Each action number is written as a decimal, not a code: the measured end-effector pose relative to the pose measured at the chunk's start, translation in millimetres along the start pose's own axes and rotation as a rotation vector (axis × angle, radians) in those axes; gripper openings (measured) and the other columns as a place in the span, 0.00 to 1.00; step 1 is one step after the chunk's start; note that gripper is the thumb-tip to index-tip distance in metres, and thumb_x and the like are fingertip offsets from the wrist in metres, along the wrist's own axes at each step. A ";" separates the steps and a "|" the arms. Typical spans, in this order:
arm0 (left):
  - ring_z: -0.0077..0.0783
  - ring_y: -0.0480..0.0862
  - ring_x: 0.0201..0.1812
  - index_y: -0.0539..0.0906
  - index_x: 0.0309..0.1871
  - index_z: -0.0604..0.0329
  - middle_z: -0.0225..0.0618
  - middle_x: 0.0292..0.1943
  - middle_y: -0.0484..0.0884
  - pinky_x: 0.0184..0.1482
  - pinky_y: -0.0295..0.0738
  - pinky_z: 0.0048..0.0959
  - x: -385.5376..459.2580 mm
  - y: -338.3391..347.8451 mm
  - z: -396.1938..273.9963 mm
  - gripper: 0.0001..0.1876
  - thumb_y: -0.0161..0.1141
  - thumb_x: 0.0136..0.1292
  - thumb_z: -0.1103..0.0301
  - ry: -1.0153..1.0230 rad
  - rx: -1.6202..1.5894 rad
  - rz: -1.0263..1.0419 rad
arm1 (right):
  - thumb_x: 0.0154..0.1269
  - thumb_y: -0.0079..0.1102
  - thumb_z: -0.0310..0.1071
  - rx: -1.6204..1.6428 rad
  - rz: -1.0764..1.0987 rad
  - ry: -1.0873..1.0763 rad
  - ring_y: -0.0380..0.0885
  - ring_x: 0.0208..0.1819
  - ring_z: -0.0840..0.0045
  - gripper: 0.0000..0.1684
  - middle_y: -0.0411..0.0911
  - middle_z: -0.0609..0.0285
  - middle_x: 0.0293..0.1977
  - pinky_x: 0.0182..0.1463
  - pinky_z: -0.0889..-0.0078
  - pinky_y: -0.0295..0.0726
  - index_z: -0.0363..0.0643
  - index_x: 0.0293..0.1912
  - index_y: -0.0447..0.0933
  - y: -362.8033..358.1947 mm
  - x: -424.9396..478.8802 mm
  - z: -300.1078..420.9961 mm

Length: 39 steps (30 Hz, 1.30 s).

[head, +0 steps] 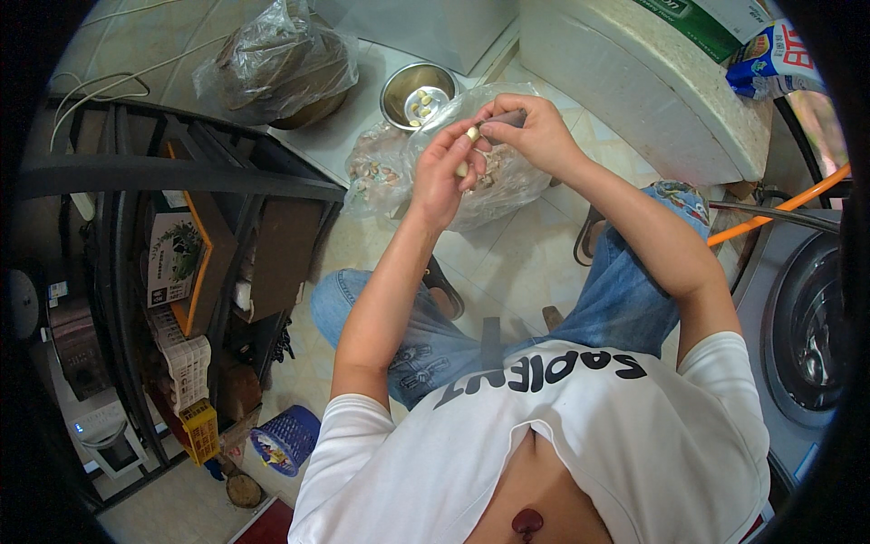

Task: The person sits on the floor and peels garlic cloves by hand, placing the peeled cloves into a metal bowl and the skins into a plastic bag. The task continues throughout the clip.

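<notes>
My left hand [442, 170] holds a pale peeled garlic clove [473, 134] between thumb and fingertips. A second clove [462, 168] is tucked against its lower fingers. In my right hand [544, 126] is a small dark-handled tool [508, 121], perhaps a knife; its working end, by the first clove, is too small to make out. Both hands are over a clear plastic bag [510, 197] with dry skins inside. Just beyond them a steel bowl [389, 102] contains several peeled cloves [425, 100]. Left of the open bag lies another plastic bag [374, 170] of unpeeled cloves.
A black shelf rack [170, 166] with boxes and baskets stands at left, near a blue wastebasket [299, 428]. Behind is a plastic-wrapped bundle [272, 68]. A pale counter [632, 102] curves along the back right. A washing machine [754, 299] and orange hose [781, 207] are at right.
</notes>
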<state>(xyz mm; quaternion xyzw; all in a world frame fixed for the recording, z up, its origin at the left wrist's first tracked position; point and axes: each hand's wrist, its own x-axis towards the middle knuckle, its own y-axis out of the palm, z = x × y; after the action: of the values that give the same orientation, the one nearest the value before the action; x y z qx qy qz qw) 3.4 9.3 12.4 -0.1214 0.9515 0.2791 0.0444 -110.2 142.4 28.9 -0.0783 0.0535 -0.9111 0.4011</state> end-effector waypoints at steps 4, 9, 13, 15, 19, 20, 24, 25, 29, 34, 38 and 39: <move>0.19 0.72 0.27 0.70 0.57 0.65 0.37 0.38 0.77 0.20 0.59 0.12 0.8 -1.0 1.5 0.16 0.48 0.70 0.68 0.000 0.008 -0.013 | 0.57 0.60 0.27 0.007 0.025 -0.019 0.74 0.37 0.86 0.06 0.79 0.65 0.36 0.43 0.81 0.74 0.35 0.35 0.78 -1.9 0.4 5.3; 0.19 0.71 0.26 0.71 0.56 0.65 0.37 0.36 0.77 0.19 0.58 0.12 1.7 -2.8 4.4 0.15 0.50 0.69 0.70 0.022 -0.011 -0.044 | 0.55 0.62 0.27 0.074 0.089 -0.012 0.74 0.38 0.84 0.05 0.79 0.63 0.37 0.44 0.79 0.73 0.35 0.30 0.77 -4.4 0.6 9.4; 0.18 0.71 0.25 0.72 0.55 0.65 0.37 0.35 0.77 0.19 0.57 0.12 1.5 -2.7 4.0 0.14 0.51 0.69 0.70 0.030 0.005 -0.053 | 0.55 0.63 0.27 -0.008 0.092 -0.038 0.74 0.38 0.83 0.07 0.78 0.63 0.38 0.45 0.78 0.73 0.34 0.26 0.75 -3.9 1.2 8.9; 0.17 0.71 0.25 0.73 0.54 0.65 0.36 0.34 0.78 0.19 0.57 0.12 1.0 -2.5 3.3 0.14 0.52 0.68 0.70 0.028 0.012 -0.046 | 0.55 0.63 0.27 -0.004 0.095 -0.038 0.74 0.38 0.83 0.06 0.79 0.63 0.37 0.45 0.79 0.73 0.34 0.28 0.76 -4.0 1.1 8.4; 0.16 0.72 0.25 0.73 0.53 0.64 0.33 0.33 0.78 0.20 0.57 0.13 -0.2 -2.0 2.5 0.13 0.53 0.68 0.69 0.017 0.000 -0.034 | 0.55 0.62 0.28 -0.016 0.043 0.013 0.75 0.37 0.84 0.06 0.80 0.64 0.35 0.44 0.79 0.73 0.35 0.32 0.78 -5.2 2.3 5.1; 0.16 0.72 0.25 0.73 0.53 0.64 0.33 0.34 0.78 0.19 0.57 0.13 -0.4 -1.6 2.3 0.14 0.53 0.68 0.69 0.011 -0.001 -0.035 | 0.56 0.62 0.28 -0.009 0.046 0.008 0.75 0.37 0.85 0.06 0.80 0.64 0.35 0.43 0.80 0.74 0.35 0.33 0.79 -5.6 2.8 3.4; 0.16 0.71 0.24 0.73 0.54 0.64 0.33 0.34 0.78 0.19 0.57 0.13 0.5 -0.1 2.8 0.14 0.52 0.68 0.68 0.015 -0.016 -0.040 | 0.56 0.62 0.28 0.019 0.068 0.032 0.75 0.37 0.85 0.07 0.80 0.64 0.35 0.43 0.80 0.74 0.36 0.36 0.79 -7.4 4.0 2.7; 0.16 0.71 0.24 0.73 0.54 0.64 0.33 0.34 0.78 0.19 0.57 0.13 1.0 0.4 2.9 0.14 0.52 0.68 0.68 0.020 -0.024 -0.037 | 0.57 0.62 0.28 0.027 0.073 0.051 0.75 0.37 0.85 0.07 0.80 0.64 0.35 0.43 0.80 0.74 0.36 0.36 0.79 -8.0 4.1 3.4; 0.19 0.70 0.25 0.71 0.56 0.65 0.38 0.37 0.77 0.20 0.58 0.13 1.1 -1.3 2.9 0.15 0.49 0.70 0.68 0.030 -0.023 -0.014 | 0.52 0.64 0.29 0.046 0.037 -0.077 0.77 0.32 0.82 0.09 0.80 0.62 0.30 0.38 0.77 0.75 0.36 0.35 0.80 -5.1 3.1 1.6; 0.19 0.70 0.24 0.71 0.55 0.66 0.39 0.36 0.77 0.19 0.57 0.13 0.4 -0.8 2.2 0.15 0.49 0.70 0.69 0.032 -0.013 -0.033 | 0.53 0.61 0.25 -0.077 0.035 -0.187 0.77 0.36 0.80 0.05 0.79 0.58 0.36 0.42 0.79 0.75 0.33 0.28 0.75 -1.7 -1.7 13.6; 0.16 0.72 0.25 0.73 0.53 0.64 0.33 0.35 0.78 0.19 0.58 0.13 1.6 -0.8 3.3 0.14 0.52 0.68 0.67 0.029 -0.016 -0.026 | 0.53 0.60 0.24 -0.159 0.003 -0.236 0.78 0.34 0.77 0.04 0.79 0.57 0.35 0.39 0.77 0.76 0.32 0.29 0.75 -0.3 -2.6 12.3; 0.16 0.72 0.25 0.73 0.53 0.64 0.33 0.34 0.78 0.19 0.58 0.13 1.3 -1.1 3.1 0.14 0.52 0.68 0.67 0.031 -0.012 -0.027 | 0.53 0.60 0.24 -0.168 -0.002 -0.267 0.80 0.33 0.75 0.04 0.79 0.57 0.34 0.38 0.77 0.77 0.33 0.31 0.76 -0.1 -2.1 11.1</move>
<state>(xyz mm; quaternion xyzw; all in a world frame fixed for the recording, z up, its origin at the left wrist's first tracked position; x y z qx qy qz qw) 2.5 9.7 9.1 -0.1388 0.9487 0.2822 0.0327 -106.8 143.7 39.6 -0.2318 0.0755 -0.8853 0.3960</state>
